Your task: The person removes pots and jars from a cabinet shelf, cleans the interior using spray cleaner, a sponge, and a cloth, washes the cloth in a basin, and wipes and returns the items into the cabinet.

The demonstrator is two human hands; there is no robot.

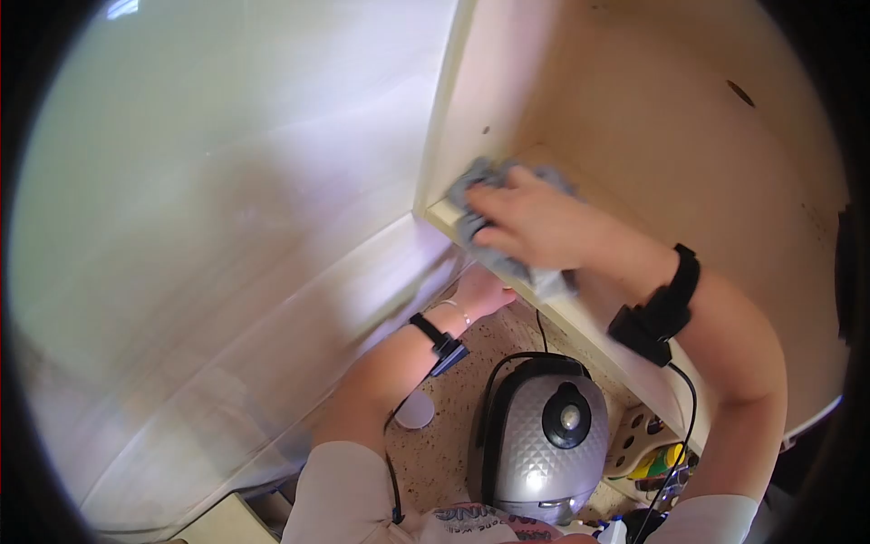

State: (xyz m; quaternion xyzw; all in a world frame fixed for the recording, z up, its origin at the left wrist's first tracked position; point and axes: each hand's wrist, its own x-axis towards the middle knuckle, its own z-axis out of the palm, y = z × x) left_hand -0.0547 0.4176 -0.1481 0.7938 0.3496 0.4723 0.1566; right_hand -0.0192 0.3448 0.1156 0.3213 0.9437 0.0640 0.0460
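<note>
My right hand (535,218) presses a grey cloth (473,189) onto the floor of an open cabinet (625,181), close to its front left corner. The fingers are bent over the bunched cloth, and part of it hangs at the cabinet's front edge. My left hand (483,292) is lower down, right below that edge and near the tiled wall. Its fingers are mostly hidden by the cabinet's edge.
A silver rice cooker (553,435) stands on the speckled countertop (453,390) below. A white round object (416,410) lies left of it, and a beige holder (630,442) with bottles to its right. Pale tiles (227,227) cover the left wall. Black cables run from both wrist straps.
</note>
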